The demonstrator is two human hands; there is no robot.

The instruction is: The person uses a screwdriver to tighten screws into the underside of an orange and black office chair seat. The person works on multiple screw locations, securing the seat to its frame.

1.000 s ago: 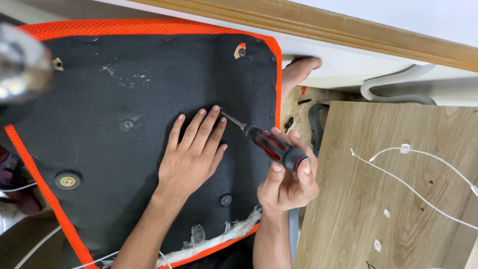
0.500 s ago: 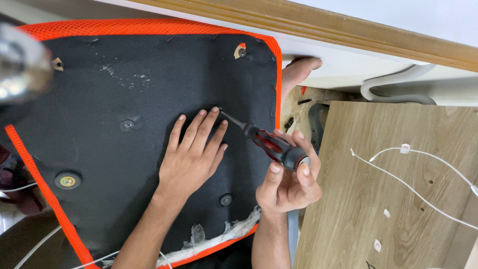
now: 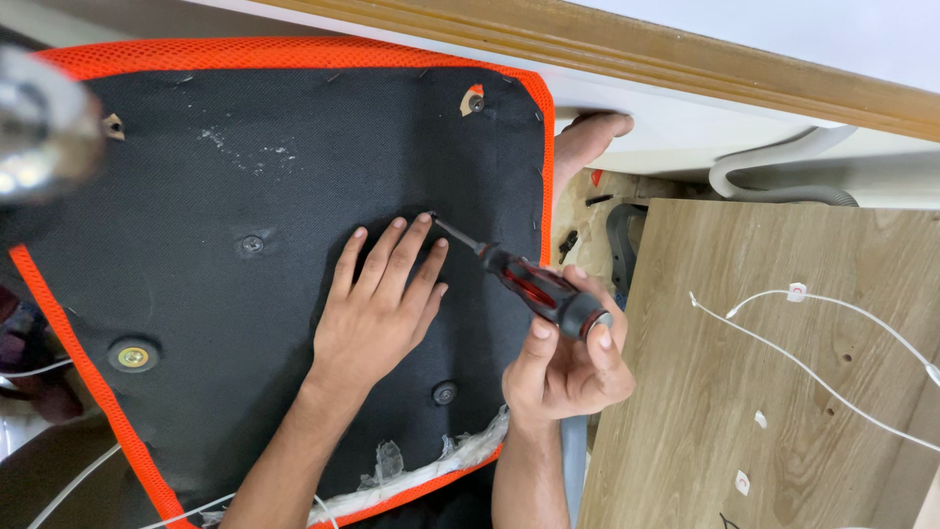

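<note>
Left hand (image 3: 377, 309) lies flat on black seat underside (image 3: 245, 167), orange-edged. Right hand (image 3: 568, 362) grips red-black screwdriver (image 3: 524, 284), tip at fabric beside left fingertips. Wooden panel (image 3: 783, 392) alongside.

My red-and-black screwdriver (image 3: 534, 287) slants up-left, tip on a screw spot in the seat base (image 3: 245, 176), a black fabric underside, orange mesh edging, lying flat, facing up.

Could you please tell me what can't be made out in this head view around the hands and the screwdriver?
- Screwdriver tip: hidden behind left hand fingertips.
- Handle end: wrapped by right hand.
- Metal part, top left: blurred, too close.
- Seat base lower corner: cut off by the frame's bottom edge.
</note>
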